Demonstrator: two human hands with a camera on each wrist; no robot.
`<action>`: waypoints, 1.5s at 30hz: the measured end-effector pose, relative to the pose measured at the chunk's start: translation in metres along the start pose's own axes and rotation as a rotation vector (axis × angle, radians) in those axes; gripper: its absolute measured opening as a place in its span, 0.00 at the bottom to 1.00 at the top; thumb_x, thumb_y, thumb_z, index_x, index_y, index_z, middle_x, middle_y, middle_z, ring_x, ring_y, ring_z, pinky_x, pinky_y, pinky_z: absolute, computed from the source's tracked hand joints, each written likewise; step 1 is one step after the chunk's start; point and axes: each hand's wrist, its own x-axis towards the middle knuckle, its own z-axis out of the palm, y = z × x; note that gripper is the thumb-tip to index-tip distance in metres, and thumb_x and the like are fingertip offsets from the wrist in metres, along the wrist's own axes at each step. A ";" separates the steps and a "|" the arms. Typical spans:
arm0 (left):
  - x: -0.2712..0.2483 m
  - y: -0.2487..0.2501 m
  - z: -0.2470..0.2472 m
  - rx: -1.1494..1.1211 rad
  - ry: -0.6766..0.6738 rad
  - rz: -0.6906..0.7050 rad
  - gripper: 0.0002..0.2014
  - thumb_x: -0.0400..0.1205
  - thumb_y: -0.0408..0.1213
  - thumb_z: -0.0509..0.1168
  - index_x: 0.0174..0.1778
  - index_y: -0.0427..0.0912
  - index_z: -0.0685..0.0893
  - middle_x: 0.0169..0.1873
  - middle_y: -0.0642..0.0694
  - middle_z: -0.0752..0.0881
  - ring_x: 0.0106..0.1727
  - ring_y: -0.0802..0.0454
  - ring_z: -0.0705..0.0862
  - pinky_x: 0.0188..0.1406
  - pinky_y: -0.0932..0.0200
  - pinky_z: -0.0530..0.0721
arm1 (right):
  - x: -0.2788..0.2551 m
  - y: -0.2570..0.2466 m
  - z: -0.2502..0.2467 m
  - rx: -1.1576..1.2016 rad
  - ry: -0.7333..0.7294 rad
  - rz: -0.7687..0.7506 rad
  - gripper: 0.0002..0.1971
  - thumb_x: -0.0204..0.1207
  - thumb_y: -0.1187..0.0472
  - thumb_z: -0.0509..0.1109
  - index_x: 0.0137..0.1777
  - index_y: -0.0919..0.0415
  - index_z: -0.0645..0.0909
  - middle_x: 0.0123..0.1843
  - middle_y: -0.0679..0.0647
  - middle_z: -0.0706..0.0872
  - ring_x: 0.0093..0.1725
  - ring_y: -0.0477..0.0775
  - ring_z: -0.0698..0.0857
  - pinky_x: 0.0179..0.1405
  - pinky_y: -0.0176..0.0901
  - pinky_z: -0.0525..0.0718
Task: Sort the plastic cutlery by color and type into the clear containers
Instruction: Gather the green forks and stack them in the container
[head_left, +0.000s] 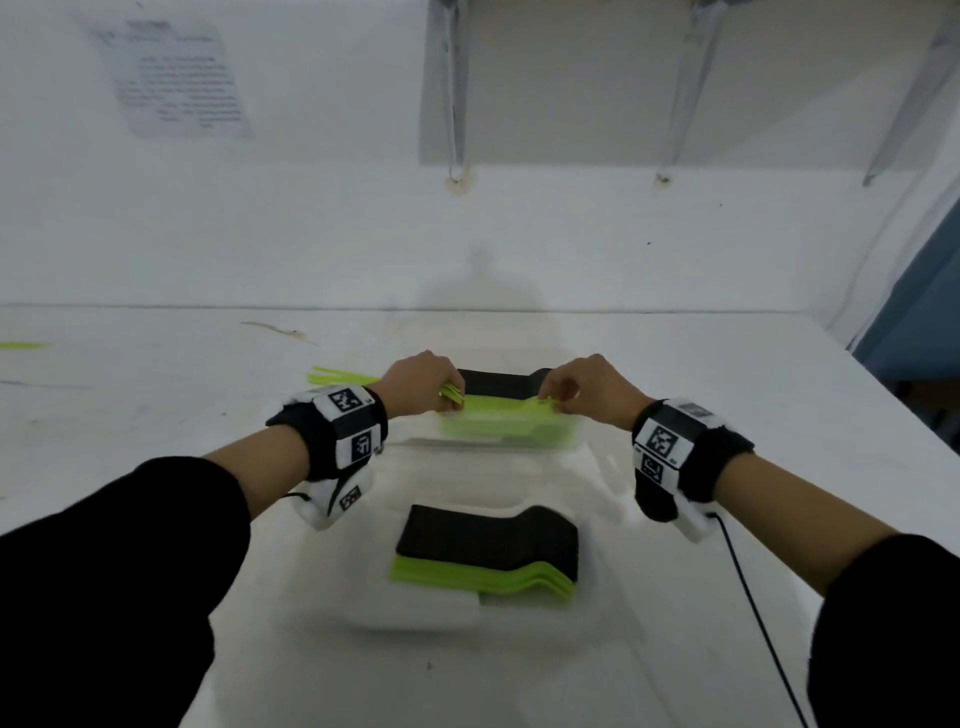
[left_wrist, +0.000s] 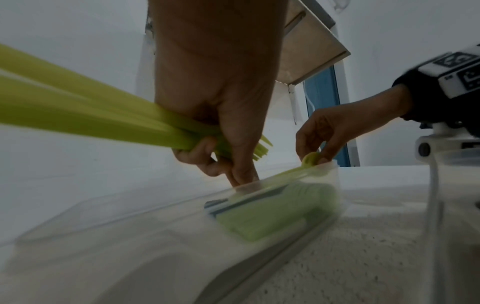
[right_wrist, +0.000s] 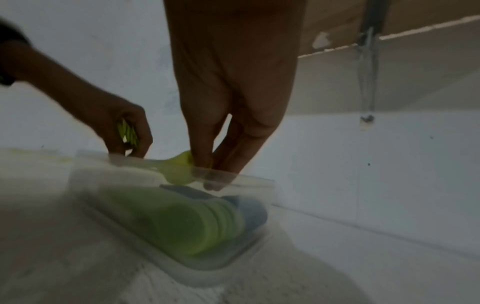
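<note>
My left hand (head_left: 448, 402) grips a bundle of green plastic cutlery (left_wrist: 91, 115) whose long ends stick out to the left; one finger reaches down past the rim of the far clear container (head_left: 563, 441). My right hand (head_left: 557, 399) pinches the bowl of a single green spoon (right_wrist: 179, 166) that lies along the top of that container. Inside it lies a stack of green spoons (right_wrist: 197, 226), with black pieces (head_left: 498, 382) behind. The near clear container (head_left: 415, 608) holds black cutlery (head_left: 488, 540) above green cutlery (head_left: 467, 571).
The white table (head_left: 727, 374) ends at the right, beside a blue panel (head_left: 914, 322). One green piece (head_left: 21, 344) lies at the far left. A black cable (head_left: 753, 597) trails from my right wrist. A shelf (head_left: 675, 78) hangs on the wall ahead.
</note>
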 end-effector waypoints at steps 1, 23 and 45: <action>0.000 0.002 0.001 0.016 0.003 0.001 0.12 0.77 0.40 0.70 0.56 0.45 0.86 0.59 0.45 0.84 0.61 0.46 0.80 0.55 0.55 0.76 | 0.001 0.001 0.000 -0.018 0.003 -0.003 0.10 0.68 0.72 0.73 0.49 0.64 0.88 0.40 0.52 0.84 0.40 0.45 0.79 0.36 0.17 0.72; -0.025 0.044 -0.013 -0.467 -0.069 -0.087 0.25 0.78 0.36 0.70 0.70 0.41 0.70 0.52 0.40 0.81 0.33 0.54 0.74 0.21 0.70 0.72 | 0.007 0.007 0.006 0.004 0.080 -0.029 0.04 0.69 0.69 0.72 0.41 0.66 0.88 0.40 0.58 0.89 0.35 0.44 0.80 0.36 0.34 0.74; -0.086 0.024 -0.011 -1.042 -0.264 -0.084 0.15 0.86 0.47 0.55 0.58 0.41 0.79 0.35 0.50 0.79 0.27 0.58 0.78 0.30 0.66 0.79 | -0.024 -0.083 0.004 0.579 0.211 -0.031 0.09 0.73 0.71 0.71 0.52 0.70 0.85 0.36 0.62 0.85 0.22 0.41 0.84 0.31 0.35 0.88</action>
